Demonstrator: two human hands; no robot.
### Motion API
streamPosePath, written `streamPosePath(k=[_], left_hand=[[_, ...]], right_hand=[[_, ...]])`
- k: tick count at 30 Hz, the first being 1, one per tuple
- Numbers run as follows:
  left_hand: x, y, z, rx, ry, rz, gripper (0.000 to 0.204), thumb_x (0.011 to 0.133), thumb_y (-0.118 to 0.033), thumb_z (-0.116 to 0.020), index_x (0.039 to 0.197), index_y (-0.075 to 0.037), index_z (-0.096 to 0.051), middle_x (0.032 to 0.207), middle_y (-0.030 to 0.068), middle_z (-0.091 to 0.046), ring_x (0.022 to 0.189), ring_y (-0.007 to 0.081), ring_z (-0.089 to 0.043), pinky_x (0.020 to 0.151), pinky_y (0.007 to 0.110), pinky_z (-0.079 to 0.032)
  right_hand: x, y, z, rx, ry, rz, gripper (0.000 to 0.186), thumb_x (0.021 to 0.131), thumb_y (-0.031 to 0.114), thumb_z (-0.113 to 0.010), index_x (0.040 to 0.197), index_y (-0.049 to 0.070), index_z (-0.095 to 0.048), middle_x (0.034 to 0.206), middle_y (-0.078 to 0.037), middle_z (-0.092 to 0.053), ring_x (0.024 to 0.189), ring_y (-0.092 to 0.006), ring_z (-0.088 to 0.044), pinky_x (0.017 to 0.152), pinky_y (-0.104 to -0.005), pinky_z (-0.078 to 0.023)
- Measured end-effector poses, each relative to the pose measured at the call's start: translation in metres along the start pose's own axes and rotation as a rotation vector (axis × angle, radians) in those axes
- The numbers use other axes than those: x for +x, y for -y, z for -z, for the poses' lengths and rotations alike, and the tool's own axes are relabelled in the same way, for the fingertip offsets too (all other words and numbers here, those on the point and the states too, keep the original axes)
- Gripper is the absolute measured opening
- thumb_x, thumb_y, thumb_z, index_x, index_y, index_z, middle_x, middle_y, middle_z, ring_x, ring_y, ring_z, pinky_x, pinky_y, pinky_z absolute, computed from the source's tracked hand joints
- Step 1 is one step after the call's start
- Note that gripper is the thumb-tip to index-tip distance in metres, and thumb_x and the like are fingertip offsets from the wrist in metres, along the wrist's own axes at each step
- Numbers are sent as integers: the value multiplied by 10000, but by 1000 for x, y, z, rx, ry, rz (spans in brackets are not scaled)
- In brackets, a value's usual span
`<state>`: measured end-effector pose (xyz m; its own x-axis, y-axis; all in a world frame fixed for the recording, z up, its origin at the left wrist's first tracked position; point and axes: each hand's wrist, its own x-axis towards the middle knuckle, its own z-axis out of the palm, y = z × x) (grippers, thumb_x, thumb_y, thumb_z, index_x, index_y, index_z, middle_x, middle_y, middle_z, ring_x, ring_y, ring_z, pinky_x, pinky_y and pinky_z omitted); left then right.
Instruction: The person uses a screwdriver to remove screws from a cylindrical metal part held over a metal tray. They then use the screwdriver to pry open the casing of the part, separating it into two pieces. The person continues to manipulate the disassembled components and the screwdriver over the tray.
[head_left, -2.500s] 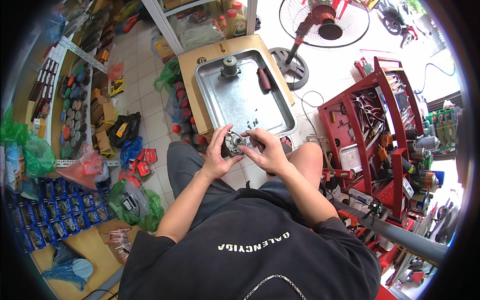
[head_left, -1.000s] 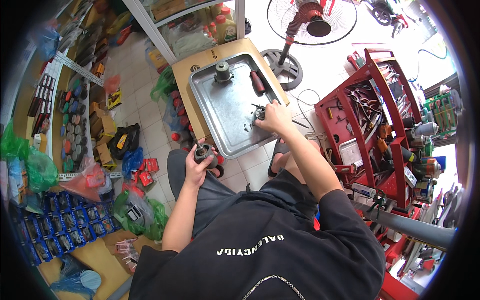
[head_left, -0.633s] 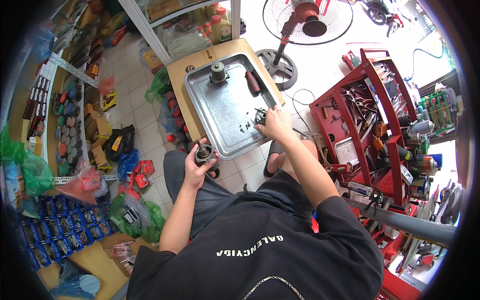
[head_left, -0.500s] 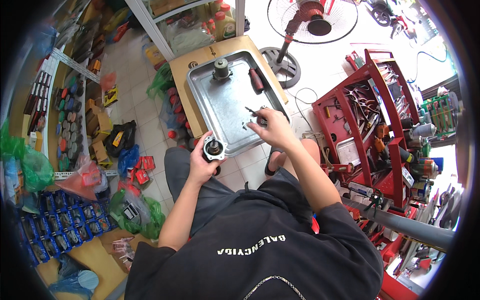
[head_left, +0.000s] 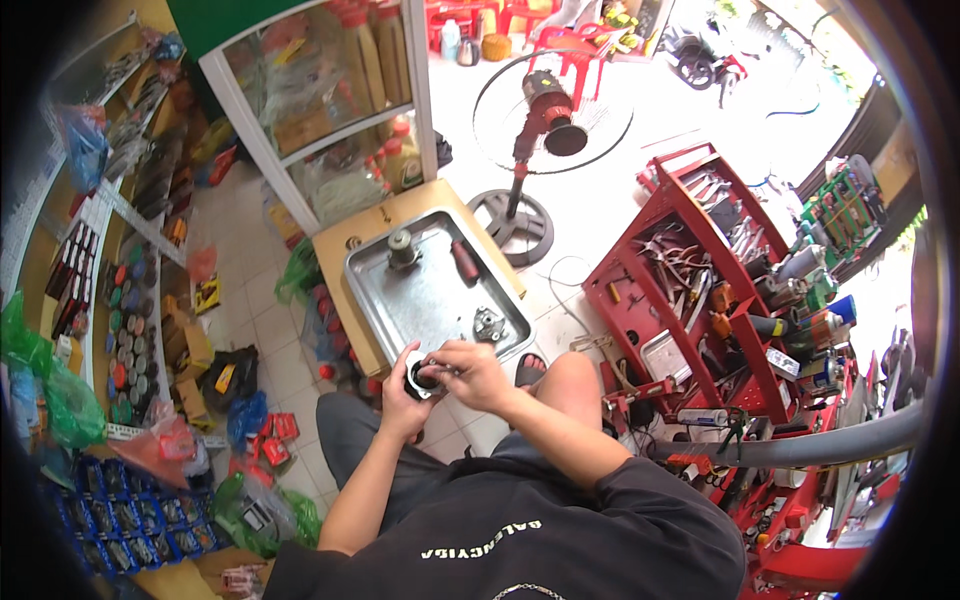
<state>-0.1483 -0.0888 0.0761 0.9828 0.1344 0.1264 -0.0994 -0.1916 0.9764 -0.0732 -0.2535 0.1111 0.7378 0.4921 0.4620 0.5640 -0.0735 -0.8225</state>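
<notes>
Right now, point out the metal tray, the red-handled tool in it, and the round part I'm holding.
metal tray (head_left: pixel 425 300), head view, bare floor
red-handled tool (head_left: pixel 465 262), head view, mid-handle
round part (head_left: pixel 423 375), head view, rim between hands

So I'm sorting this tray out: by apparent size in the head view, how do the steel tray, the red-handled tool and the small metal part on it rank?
1. Steel tray
2. Red-handled tool
3. Small metal part, close to the tool in size, so unsure.
</notes>
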Motion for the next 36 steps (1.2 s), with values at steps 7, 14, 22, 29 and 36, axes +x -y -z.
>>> streamPosePath(k=[7,14,22,29,36], left_hand=[[7,6,-12,-89,-14,-4,801,788,30,-807,1500,-10,-443,1237,139,-691,1140,211,-680,986,330,-527],[27,-24,-10,15,-4,-157,727,827,-17,-804,1469,11,-463,1231,163,-687,1137,238,-682,981,353,-524],[83,-50,-8,133,-19,-349,738,789,-65,-842,1434,7,-492,1140,231,-707,1093,361,-704,930,395,-543],[-4,75,68,290,-185,20,683,763,-22,-836,1379,30,-547,1169,112,-713,1110,211,-680,1022,350,-505],[47,37,71,-473,-56,107,653,847,26,-783,1437,11,-505,1152,84,-676,1108,181,-654,956,323,-536]], right_hand=[[9,8,-5,-51,-159,-28,200,784,-37,-731,982,-15,-751,785,-163,-663,677,-341,-662,613,-387,-520],[26,23,2,-124,-332,12,90,833,29,-780,920,6,-774,724,-119,-675,572,-213,-635,545,-322,-479],[69,26,27,-158,-537,109,47,841,-67,-708,857,-27,-726,757,-122,-697,697,-190,-669,702,-335,-550],[154,127,222,160,-1043,385,228,1031,159,-661,1039,-43,-767,623,66,-526,547,-16,-420,490,-210,-276],[165,59,200,115,-654,-33,258,995,265,-724,1032,22,-802,820,-24,-745,745,-74,-632,687,-235,-490]])
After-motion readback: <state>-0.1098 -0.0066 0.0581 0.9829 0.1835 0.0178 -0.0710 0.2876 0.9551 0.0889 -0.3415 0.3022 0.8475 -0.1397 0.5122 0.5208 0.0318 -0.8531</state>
